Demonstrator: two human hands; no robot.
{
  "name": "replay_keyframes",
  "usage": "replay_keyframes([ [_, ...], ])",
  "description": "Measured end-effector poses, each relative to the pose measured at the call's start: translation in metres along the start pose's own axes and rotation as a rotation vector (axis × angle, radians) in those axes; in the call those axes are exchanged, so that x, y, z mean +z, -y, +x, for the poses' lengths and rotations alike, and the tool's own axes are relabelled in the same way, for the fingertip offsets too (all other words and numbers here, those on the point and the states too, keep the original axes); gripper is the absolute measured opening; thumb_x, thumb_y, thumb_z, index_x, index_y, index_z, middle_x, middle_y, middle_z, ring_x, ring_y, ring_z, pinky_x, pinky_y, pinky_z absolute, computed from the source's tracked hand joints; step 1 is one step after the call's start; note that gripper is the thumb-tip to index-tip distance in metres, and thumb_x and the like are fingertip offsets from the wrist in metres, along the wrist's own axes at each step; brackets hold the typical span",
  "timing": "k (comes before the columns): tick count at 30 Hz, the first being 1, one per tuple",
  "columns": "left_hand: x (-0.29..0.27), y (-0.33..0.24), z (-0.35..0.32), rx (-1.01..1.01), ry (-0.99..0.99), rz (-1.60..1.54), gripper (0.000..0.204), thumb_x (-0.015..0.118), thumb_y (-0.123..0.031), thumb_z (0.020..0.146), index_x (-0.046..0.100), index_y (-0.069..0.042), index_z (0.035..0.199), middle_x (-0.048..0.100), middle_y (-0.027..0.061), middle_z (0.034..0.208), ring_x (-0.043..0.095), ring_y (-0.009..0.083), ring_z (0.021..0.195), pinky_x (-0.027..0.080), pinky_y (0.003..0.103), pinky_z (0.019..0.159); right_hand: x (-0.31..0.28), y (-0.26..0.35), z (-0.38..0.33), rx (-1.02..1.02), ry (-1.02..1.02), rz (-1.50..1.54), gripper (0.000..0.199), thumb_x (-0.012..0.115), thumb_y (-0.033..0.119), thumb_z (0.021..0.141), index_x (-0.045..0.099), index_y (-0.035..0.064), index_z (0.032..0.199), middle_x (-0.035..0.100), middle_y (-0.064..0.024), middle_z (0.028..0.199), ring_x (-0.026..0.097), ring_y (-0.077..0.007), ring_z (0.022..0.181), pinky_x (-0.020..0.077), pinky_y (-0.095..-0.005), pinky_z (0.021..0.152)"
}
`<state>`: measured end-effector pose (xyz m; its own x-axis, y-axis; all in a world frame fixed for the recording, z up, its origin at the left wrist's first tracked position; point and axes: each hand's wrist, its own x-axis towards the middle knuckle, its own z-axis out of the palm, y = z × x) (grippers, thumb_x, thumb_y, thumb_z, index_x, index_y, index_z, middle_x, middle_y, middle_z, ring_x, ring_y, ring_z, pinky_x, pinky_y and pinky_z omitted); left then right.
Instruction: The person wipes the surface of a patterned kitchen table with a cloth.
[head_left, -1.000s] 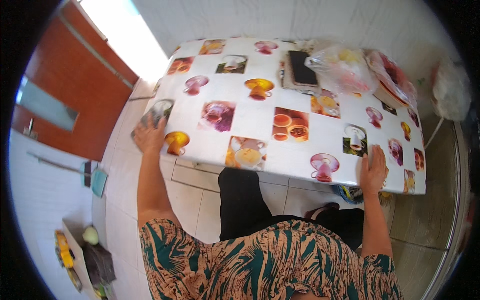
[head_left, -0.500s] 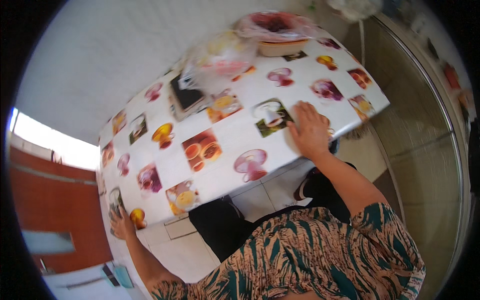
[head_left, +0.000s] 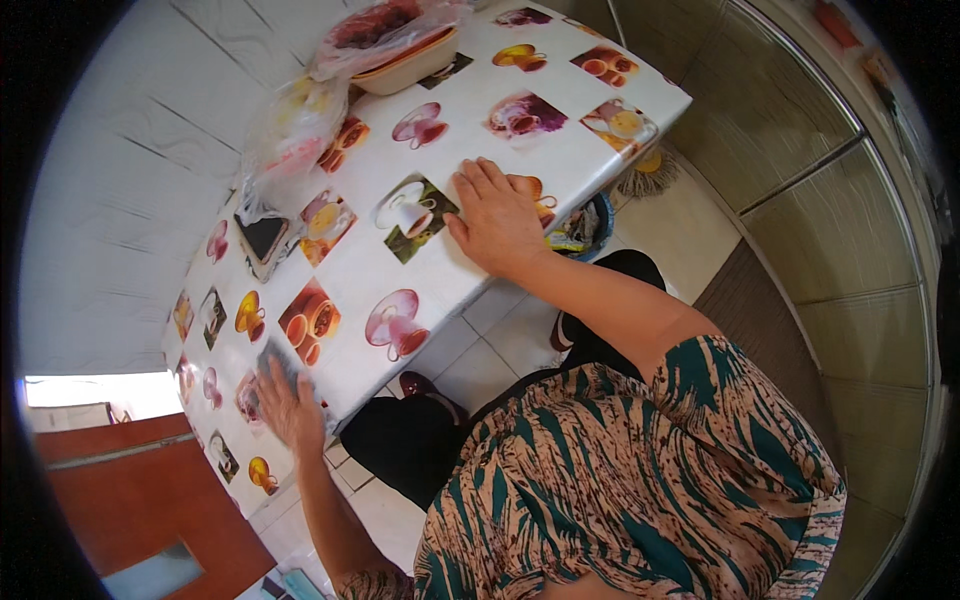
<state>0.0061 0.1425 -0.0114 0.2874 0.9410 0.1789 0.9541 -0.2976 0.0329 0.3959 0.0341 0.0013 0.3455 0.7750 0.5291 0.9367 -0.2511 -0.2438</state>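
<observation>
A table with a white cover printed with cups (head_left: 440,295) stretches out before me. My left hand (head_left: 292,408) is near the front edge at left, pressing a small grey cloth (head_left: 275,352) against the cover. Its fingers lie over the cloth and hide most of it. To the right, my right hand (head_left: 497,222) rests palm down on the cover with nothing in it, its thumb apart from the fingers, beside a printed white cup.
A dark-screened phone or tablet (head_left: 262,238) lies toward the wall, beside a clear plastic bag (head_left: 290,140). Farther back stands a beige basin (head_left: 410,68) topped with a reddish bag. Below the right edge are a blue bin (head_left: 603,225) and a brush-like fringed thing (head_left: 648,178).
My left hand has slid the grey cloth away from the table's left end, inward over the cover. My right hand stays flat by the same printed cup. The view has shifted and turned.
</observation>
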Motion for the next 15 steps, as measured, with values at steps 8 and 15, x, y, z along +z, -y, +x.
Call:
replay_keyframes([
  [8, 0.003, -0.196, 0.025, 0.499, -0.046, -0.072, 0.060, 0.044, -0.046, 0.096, 0.035, -0.018, 0.150, 0.030, 0.0166, 0.154, 0.026, 0.0353, 0.142, 0.017, 0.051, 0.116, 0.015, -0.001, 0.004, 0.004, -0.031, 0.100, 0.046, 0.057, 0.031, 0.090, 0.054, -0.0029, 0.121, 0.051, -0.0195, 0.133, 0.043, -0.0324, 0.128, 0.0351, -0.0441, 0.100],
  [15, -0.012, -0.198, -0.008, 0.512, 0.095, -0.252, 0.053, 0.038, -0.035, 0.100, 0.034, -0.019, 0.150, 0.026, 0.0144, 0.157, 0.019, 0.0311, 0.146, 0.012, 0.045, 0.118, 0.027, -0.011, 0.002, 0.013, -0.109, 0.153, 0.042, 0.061, 0.025, 0.087, 0.056, -0.0021, 0.118, 0.053, -0.0186, 0.131, 0.046, -0.0317, 0.125, 0.0371, -0.0444, 0.099],
])
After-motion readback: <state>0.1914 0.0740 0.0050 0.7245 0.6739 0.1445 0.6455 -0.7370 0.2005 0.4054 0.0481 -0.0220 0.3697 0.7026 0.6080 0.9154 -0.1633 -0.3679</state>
